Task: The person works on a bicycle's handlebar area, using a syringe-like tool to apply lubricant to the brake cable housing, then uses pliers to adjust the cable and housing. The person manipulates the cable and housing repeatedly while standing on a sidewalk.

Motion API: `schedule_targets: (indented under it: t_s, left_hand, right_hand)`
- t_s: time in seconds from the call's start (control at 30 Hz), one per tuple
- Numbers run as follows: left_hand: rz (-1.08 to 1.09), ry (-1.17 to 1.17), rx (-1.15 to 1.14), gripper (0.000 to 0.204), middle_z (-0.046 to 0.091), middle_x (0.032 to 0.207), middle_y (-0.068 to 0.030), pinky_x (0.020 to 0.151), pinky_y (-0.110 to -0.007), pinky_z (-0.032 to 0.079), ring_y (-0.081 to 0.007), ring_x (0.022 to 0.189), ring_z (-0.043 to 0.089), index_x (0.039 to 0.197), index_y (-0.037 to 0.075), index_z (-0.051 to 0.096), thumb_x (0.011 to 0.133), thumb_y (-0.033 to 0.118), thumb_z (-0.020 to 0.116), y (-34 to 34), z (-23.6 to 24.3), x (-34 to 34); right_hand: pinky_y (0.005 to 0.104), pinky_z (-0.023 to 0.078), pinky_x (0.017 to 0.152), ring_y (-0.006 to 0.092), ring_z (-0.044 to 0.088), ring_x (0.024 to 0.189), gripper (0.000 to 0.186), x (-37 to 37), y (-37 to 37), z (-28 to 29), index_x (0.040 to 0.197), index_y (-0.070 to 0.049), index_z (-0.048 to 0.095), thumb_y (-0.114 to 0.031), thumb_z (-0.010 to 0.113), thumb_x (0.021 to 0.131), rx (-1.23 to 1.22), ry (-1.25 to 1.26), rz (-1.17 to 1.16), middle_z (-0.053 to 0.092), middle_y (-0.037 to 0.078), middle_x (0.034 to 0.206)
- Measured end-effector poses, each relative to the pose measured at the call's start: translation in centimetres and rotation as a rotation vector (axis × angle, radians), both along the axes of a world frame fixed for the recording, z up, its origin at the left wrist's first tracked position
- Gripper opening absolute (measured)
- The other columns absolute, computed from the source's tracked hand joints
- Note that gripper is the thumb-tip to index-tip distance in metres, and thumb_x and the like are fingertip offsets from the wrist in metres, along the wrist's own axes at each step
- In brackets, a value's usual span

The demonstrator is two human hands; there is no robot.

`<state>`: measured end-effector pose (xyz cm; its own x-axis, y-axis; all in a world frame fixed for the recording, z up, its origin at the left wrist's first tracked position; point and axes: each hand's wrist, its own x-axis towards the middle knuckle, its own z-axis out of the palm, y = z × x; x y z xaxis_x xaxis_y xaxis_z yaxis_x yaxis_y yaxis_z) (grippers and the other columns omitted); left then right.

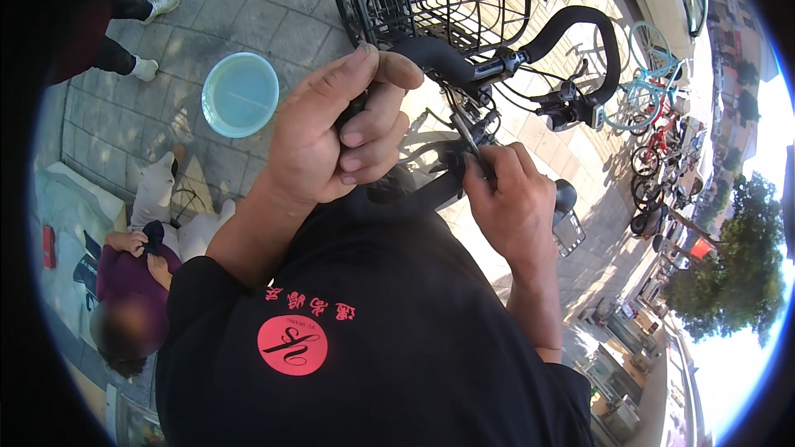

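My left hand [338, 128] is raised in front of my chest beside the near end of the bicycle's handlebar [439, 55]. Its fingers are curled, with thumb and forefinger close together. A bit of something dark shows within them, too hidden to name. Lower and to the right, my right hand [512, 199] is closed round a slim grey metal tool [466, 131], whose far end points up toward the cables and stem below the handlebar. Its exact kind cannot be made out. The handlebar has black padded grips, and a black wire basket [497, 12] sits beyond it.
A pale blue basin [240, 95] of water stands on the paving at left. Below it, a seated person in a purple top [137, 269] holds something dark; another person's legs [124, 37] show upper left. Several parked bicycles [650, 149] line the right, near a tree [733, 261].
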<state>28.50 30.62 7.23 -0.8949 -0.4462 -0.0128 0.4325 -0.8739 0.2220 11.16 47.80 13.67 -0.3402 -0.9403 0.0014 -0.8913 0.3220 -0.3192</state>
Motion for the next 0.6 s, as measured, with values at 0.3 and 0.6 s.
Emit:
schedule_targets:
  t_s: [0.3, 0.6]
  left_hand:
    - [-0.006, -0.018, 0.026, 0.050, 0.038, 0.065, 0.0038, 0.040, -0.023, 0.030, -0.0068, 0.048, 0.032, 0.127, -0.003, 0.063, 0.119, 0.038, 0.035, 0.06, 0.26, 0.03]
    - [-0.005, -0.019, 0.043, 0.051, 0.040, 0.065, 0.0036, 0.041, -0.022, 0.030, -0.0065, 0.047, 0.033, 0.127, -0.004, 0.063, 0.119, 0.037, 0.035, 0.14, 0.33, 0.00]
  right_hand:
    - [0.0396, 0.052, 0.051, 0.0282, 0.066, 0.059, 0.014, 0.02, 0.24, -0.31, 0.097, -0.006, 0.069, -0.010, 0.080, 0.089, 0.016, 0.003, 0.032, 0.066, 0.008, 0.081]
    - [0.0391, 0.052, 0.051, 0.0283, 0.066, 0.058, 0.012, -0.28, 0.31, -0.73, 0.095, -0.005, 0.069, -0.008, 0.080, 0.090, -0.009, -0.042, 0.030, 0.066, 0.008, 0.079]
